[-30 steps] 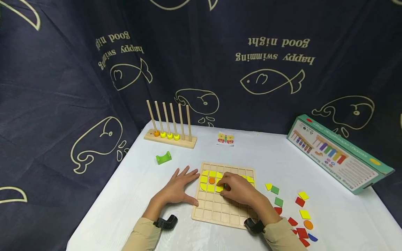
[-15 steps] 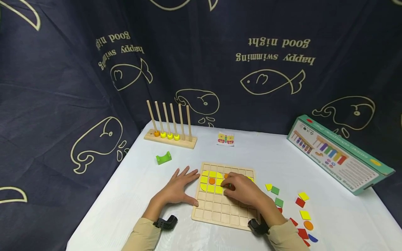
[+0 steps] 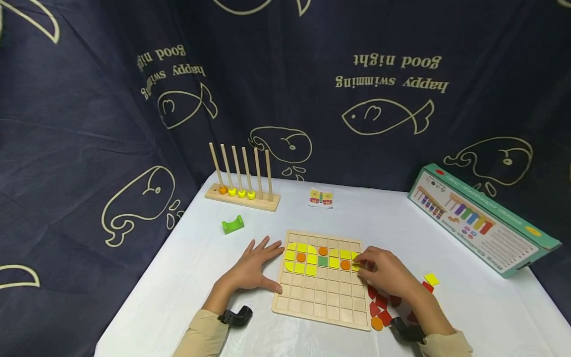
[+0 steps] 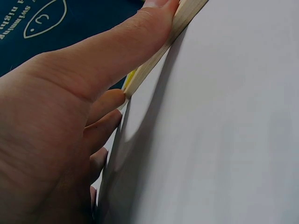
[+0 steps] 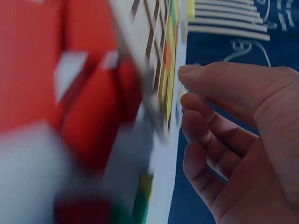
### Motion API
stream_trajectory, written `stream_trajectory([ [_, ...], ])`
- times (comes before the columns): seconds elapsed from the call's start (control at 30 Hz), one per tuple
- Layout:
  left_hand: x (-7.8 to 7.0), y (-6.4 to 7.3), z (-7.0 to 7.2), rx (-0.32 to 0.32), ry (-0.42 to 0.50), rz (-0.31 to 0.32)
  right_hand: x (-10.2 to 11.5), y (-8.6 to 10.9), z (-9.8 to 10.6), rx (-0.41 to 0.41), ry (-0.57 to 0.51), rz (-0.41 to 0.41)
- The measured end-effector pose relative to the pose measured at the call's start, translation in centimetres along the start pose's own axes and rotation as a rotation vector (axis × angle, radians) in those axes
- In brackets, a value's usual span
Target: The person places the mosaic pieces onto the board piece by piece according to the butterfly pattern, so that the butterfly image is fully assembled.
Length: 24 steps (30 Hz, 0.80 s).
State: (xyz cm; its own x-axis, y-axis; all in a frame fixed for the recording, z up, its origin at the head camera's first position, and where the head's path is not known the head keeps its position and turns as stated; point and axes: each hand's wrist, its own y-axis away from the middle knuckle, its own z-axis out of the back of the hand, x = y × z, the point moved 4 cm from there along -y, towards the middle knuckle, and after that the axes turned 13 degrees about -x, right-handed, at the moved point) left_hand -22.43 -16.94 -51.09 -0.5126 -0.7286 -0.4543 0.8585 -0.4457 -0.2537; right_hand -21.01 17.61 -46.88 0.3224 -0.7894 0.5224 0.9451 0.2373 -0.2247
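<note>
A wooden grid board [image 3: 312, 310] lies on the table, with yellow tiles [image 3: 302, 247], an orange round tile [image 3: 323, 251] and a green square tile [image 3: 322, 261] in its upper rows. My left hand [image 3: 250, 267] rests spread at the board's left side, its thumb touching the edge, as the left wrist view also shows. Above the board's right edge is my right hand [image 3: 385, 270], covering part of the end tiles. In the right wrist view, the right hand [image 5: 243, 126] has loosely curled fingers, and no tile shows between thumb and forefinger.
Loose red tiles [image 3: 381, 301] and an orange disc [image 3: 377, 324] lie right of the board. Behind stand a peg rack [image 3: 267, 204], a green curved block [image 3: 233, 225] and a butterfly picture card [image 3: 320, 198]. A teal box [image 3: 482, 218] sits at the right.
My right hand has moved right from the middle of the board to its right edge, uncovering the green square tile and several yellow tiles. My left hand has stayed in place.
</note>
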Motion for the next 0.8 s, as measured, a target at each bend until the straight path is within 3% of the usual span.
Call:
stream_trajectory([
  [0.4,-0.1,-0.1,0.1,-0.002,0.006,-0.005,-5.8,2.6,2.7,-0.028,0.109,-0.221],
  [0.6,0.0,-0.1,0.1,-0.003,0.002,-0.008,-6.6,2.9,2.8,-0.016,0.113,-0.276],
  [0.8,-0.1,-0.1,0.0,0.006,0.002,0.0,-6.3,2.6,2.6,-0.011,0.106,-0.274],
])
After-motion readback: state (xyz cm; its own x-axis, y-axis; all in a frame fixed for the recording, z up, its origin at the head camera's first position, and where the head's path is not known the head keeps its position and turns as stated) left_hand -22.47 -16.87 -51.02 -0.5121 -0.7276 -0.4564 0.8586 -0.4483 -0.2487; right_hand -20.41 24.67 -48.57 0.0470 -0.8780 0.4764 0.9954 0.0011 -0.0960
